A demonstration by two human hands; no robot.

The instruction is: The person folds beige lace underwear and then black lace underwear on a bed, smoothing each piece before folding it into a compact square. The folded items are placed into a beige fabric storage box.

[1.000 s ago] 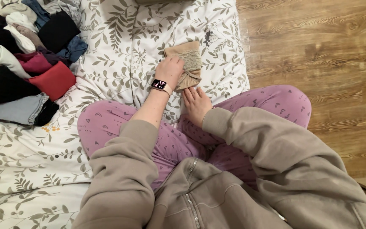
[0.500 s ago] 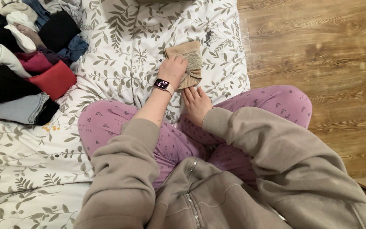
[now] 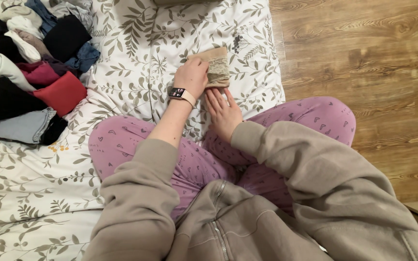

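Observation:
A small folded beige garment with a lace band point(image 3: 216, 67) lies on the white leaf-print sheet point(image 3: 136, 53) in front of my crossed legs in purple patterned trousers. My left hand point(image 3: 191, 77), with a watch on its wrist, presses down on the garment's left part, fingers curled over it. My right hand point(image 3: 224, 112) lies flat with fingers spread, its fingertips at the garment's near edge, holding nothing.
A pile of folded and loose clothes point(image 3: 22, 72) in black, red, white, grey and blue sits at the upper left on the sheet. Wooden floor point(image 3: 364, 63) runs along the right of the bedding.
My left hand has shifted slightly left on the garment, uncovering its lace band. My right hand has slid forward to the garment's near edge.

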